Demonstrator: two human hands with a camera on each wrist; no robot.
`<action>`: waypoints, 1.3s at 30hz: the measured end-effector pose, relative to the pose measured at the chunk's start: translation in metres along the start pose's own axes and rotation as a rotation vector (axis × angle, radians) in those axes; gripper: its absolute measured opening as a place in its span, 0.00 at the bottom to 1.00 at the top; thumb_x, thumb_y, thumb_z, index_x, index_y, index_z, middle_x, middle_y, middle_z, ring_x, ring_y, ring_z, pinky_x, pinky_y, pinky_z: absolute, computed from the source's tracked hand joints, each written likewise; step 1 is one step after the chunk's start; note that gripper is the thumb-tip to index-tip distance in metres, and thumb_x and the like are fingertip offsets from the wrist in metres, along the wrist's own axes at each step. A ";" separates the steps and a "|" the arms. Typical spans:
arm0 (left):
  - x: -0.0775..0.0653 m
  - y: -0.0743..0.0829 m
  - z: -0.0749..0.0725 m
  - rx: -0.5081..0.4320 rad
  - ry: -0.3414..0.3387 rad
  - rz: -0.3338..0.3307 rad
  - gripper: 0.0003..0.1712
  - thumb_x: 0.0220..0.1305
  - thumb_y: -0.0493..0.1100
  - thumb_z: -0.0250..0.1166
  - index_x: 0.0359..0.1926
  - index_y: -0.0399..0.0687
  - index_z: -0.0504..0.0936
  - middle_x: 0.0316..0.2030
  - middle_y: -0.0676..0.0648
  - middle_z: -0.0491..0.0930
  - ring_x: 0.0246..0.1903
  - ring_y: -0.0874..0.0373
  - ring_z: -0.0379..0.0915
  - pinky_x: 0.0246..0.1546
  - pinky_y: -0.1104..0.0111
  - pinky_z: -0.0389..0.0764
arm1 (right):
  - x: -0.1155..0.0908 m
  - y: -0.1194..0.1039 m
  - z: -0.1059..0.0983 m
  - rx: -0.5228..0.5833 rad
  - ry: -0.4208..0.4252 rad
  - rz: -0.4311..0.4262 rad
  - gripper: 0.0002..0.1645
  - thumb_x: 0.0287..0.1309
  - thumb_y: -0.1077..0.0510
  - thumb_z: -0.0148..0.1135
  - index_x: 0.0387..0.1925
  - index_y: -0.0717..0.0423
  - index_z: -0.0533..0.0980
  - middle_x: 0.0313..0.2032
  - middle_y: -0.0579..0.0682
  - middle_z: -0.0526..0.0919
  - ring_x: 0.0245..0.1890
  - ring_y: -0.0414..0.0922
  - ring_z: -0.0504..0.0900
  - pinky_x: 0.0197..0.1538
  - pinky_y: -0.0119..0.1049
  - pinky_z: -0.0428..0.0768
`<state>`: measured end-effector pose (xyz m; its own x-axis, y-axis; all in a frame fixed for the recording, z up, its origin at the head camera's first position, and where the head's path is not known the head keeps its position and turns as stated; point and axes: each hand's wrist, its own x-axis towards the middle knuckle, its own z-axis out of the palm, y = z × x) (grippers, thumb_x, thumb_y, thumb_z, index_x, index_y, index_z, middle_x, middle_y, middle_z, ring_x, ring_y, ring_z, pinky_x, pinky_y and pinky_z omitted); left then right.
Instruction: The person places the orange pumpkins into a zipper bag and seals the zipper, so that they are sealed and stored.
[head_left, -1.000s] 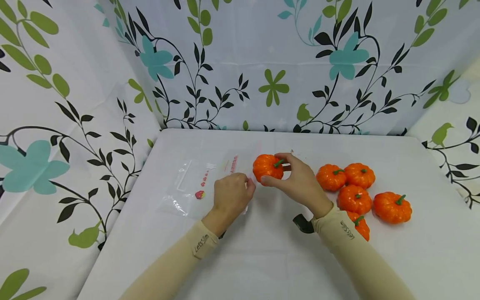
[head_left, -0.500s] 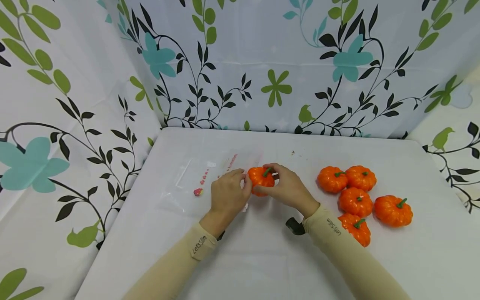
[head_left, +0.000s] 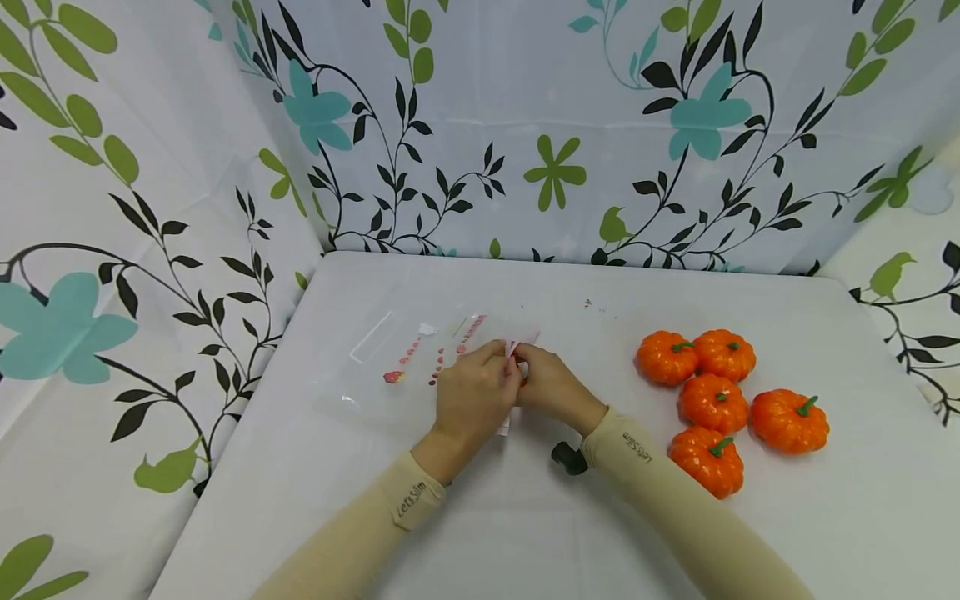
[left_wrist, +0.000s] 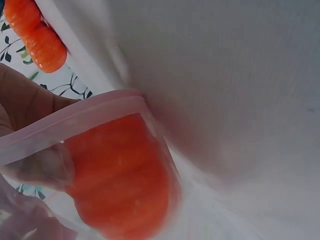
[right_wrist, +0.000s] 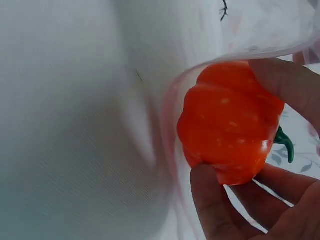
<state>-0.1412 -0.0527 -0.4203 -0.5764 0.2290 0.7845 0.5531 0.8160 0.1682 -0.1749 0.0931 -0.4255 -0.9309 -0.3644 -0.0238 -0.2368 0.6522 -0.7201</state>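
Note:
A clear plastic bag [head_left: 367,387] with red prints lies on the table, its pink-edged mouth [left_wrist: 95,112] raised. My left hand [head_left: 476,392] pinches the bag's edge. My right hand [head_left: 553,385] holds a small orange toy pumpkin [right_wrist: 230,120] with a green stem, thumb and fingers around its sides. In the right wrist view the pumpkin sits within the curve of the bag's mouth. Through the plastic in the left wrist view, the same pumpkin [left_wrist: 120,175] looks hazy. From the head, both hands meet and hide nearly all of it.
Several more orange pumpkins [head_left: 712,402] stand grouped on the white table [head_left: 525,533], right of my right hand. Small dark specks [head_left: 588,303] lie toward the back. A floral curtain [head_left: 465,125] hangs behind and at the sides.
My right hand has moved left with the pumpkin, from beside the left hand to the bag's mouth. The bag's pink edge now rises between the hands. The other pumpkins stay put.

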 end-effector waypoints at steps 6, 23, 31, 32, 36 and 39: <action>-0.002 0.007 -0.003 0.032 -0.042 0.018 0.06 0.53 0.37 0.71 0.22 0.39 0.87 0.35 0.46 0.87 0.28 0.53 0.84 0.21 0.63 0.84 | 0.000 0.004 0.004 0.062 -0.033 -0.004 0.25 0.59 0.59 0.69 0.58 0.60 0.77 0.53 0.54 0.83 0.47 0.48 0.80 0.52 0.44 0.79; -0.003 0.010 0.000 0.027 -0.015 0.051 0.05 0.51 0.37 0.71 0.23 0.39 0.87 0.36 0.47 0.87 0.34 0.53 0.86 0.30 0.64 0.85 | 0.003 0.014 0.008 0.311 0.059 -0.047 0.12 0.55 0.72 0.64 0.43 0.70 0.81 0.42 0.59 0.86 0.45 0.50 0.82 0.51 0.43 0.82; -0.002 0.013 0.001 -0.026 0.001 0.027 0.05 0.50 0.36 0.72 0.23 0.39 0.87 0.36 0.46 0.87 0.33 0.54 0.86 0.29 0.64 0.86 | 0.005 0.017 0.016 0.236 0.029 -0.157 0.03 0.56 0.72 0.61 0.33 0.70 0.77 0.29 0.53 0.81 0.30 0.40 0.75 0.38 0.34 0.77; -0.003 0.012 0.001 -0.027 0.001 0.023 0.05 0.50 0.37 0.72 0.23 0.39 0.87 0.36 0.47 0.87 0.33 0.54 0.86 0.28 0.64 0.85 | 0.005 0.018 0.016 0.247 0.017 -0.160 0.02 0.56 0.72 0.61 0.33 0.70 0.77 0.28 0.52 0.81 0.29 0.40 0.74 0.36 0.33 0.77; -0.004 0.010 -0.001 -0.023 -0.011 0.012 0.04 0.50 0.36 0.72 0.23 0.39 0.86 0.35 0.46 0.87 0.33 0.54 0.86 0.27 0.64 0.85 | 0.001 0.023 0.011 0.386 -0.028 -0.131 0.08 0.59 0.72 0.57 0.38 0.71 0.81 0.35 0.54 0.84 0.34 0.43 0.79 0.39 0.32 0.78; -0.004 0.007 -0.002 -0.003 -0.021 0.009 0.05 0.50 0.37 0.72 0.24 0.39 0.87 0.36 0.46 0.88 0.34 0.54 0.86 0.28 0.65 0.85 | 0.000 0.027 0.006 0.476 -0.024 -0.094 0.15 0.64 0.71 0.55 0.50 0.69 0.81 0.49 0.59 0.84 0.47 0.49 0.83 0.50 0.36 0.80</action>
<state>-0.1340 -0.0494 -0.4208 -0.5842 0.2474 0.7730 0.5601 0.8122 0.1634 -0.1799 0.1064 -0.4489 -0.9036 -0.4261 0.0447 -0.1611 0.2412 -0.9570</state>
